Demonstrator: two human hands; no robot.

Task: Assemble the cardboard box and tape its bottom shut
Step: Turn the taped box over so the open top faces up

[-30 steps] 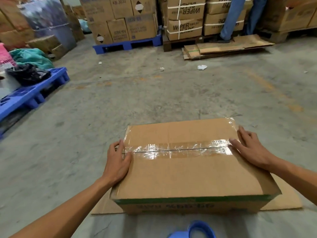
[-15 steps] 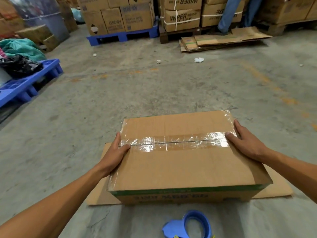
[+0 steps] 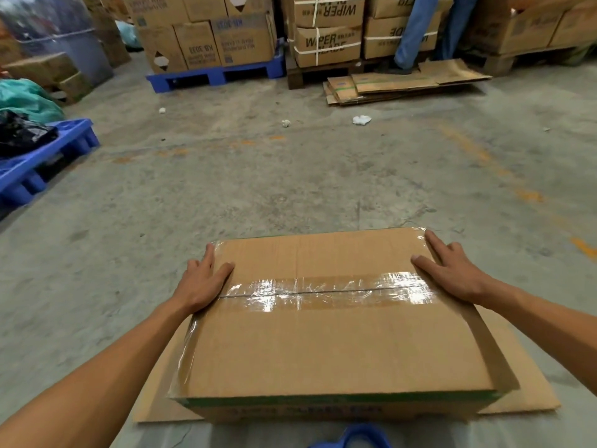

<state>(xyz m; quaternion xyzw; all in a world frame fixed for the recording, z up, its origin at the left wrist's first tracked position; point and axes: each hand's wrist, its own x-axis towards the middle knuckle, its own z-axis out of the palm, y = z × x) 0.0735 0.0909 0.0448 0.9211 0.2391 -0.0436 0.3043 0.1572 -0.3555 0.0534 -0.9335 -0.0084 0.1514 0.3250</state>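
Note:
A brown cardboard box (image 3: 336, 344) stands on the concrete floor with its taped face up. A strip of clear tape (image 3: 326, 291) runs across the centre seam from left to right, and more tape wraps down the left and right edges. My left hand (image 3: 202, 281) lies flat on the box's left edge, with straight fingers over the tape end. At the right edge, my right hand (image 3: 452, 270) presses down with spread, straight fingers. A blue tape dispenser (image 3: 358, 439) shows partly at the bottom of the view, on the floor before the box.
The box's lower flaps (image 3: 155, 399) splay out on the floor beneath it. Blue pallets (image 3: 38, 163) sit at left, stacked cartons (image 3: 210, 37) on pallets at the back, flattened cardboard (image 3: 403, 82) at back right. A person's legs (image 3: 416, 30) stand by the cartons.
Both hands slid a little farther along the box's side edges, away from me. The view shifted, so the blue tape dispenser is now mostly cut off at the bottom.

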